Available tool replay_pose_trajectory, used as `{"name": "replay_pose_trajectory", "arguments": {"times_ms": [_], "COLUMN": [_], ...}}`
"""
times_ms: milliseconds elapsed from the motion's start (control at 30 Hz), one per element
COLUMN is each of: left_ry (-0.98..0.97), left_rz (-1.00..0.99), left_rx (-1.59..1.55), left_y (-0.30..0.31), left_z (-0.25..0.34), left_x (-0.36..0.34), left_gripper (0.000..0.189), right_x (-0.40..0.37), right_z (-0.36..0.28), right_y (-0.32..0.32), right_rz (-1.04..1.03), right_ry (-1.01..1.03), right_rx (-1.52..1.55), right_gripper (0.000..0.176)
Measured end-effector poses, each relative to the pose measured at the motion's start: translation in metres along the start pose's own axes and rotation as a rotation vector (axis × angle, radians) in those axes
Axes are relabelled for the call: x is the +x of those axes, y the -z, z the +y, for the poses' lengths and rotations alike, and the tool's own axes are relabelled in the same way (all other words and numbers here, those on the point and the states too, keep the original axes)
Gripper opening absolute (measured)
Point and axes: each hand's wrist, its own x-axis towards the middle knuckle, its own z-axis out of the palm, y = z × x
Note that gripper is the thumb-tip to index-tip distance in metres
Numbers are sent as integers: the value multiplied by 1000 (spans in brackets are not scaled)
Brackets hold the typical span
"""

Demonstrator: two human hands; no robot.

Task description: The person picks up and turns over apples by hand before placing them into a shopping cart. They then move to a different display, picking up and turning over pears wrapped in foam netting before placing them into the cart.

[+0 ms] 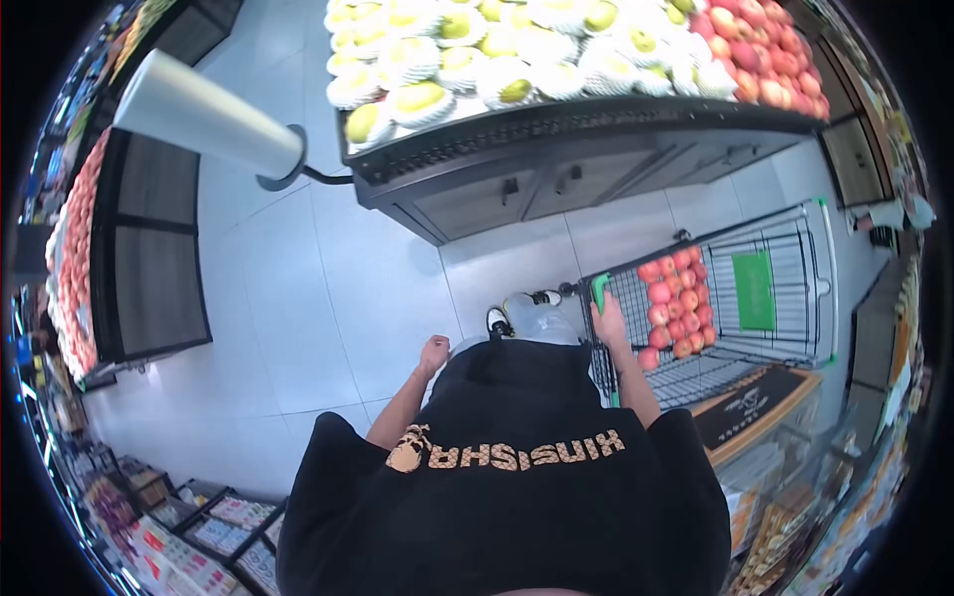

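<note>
My right hand is closed around the green handle of a shopping cart. Several red apples lie grouped inside the cart's wire basket. A green panel is fixed in the cart beyond them. My left hand hangs beside my hip with its fingers curled in, and no object shows in it.
Ahead stands a dark display stand with pale fruit in white foam nets and red fruit. A bag roll sticks out at its left corner. Another fruit stand is at left; a wood-framed counter sits beside the cart.
</note>
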Motion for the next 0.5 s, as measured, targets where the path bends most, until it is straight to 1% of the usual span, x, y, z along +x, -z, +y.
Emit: {"name": "replay_pose_trajectory", "arguments": {"times_ms": [67,167,233,300,333,367,433,467,500], "left_ry": [88,133,156,168,175,180,178,190,193], "left_rz": [-13,4,23,10,29,34,33,38,36], "left_rx": [-143,-255,-275,-262,-262,-287,-212,-231,-165], "left_y": [8,10,8,3,-2,-5,-14,-20,-21], "left_z": [0,-7,-13,-19,-19,-18,-13,-11,-1], "left_x": [2,-4,-1,1,2,5,9,10,9], "left_gripper": [32,31,30,30,30,30,34,34,35], "right_x": [6,11,17,22,25,27,31,34,38], "right_z": [-20,-20,-20,-15,-14,-13,-14,-15,-14], "right_y": [3,-7,-6,-2,0,2,6,7,6], "right_rz": [-126,-116,-114,-210,-213,-221,-213,-200,-214], "right_ry": [-103,-47,-40,-49,-53,-35,-16,33,47], "right_rx": [70,78,65,81,60,43,157,159,148], "right_gripper": [36,35,36,43,48,48,53,56,56]}}
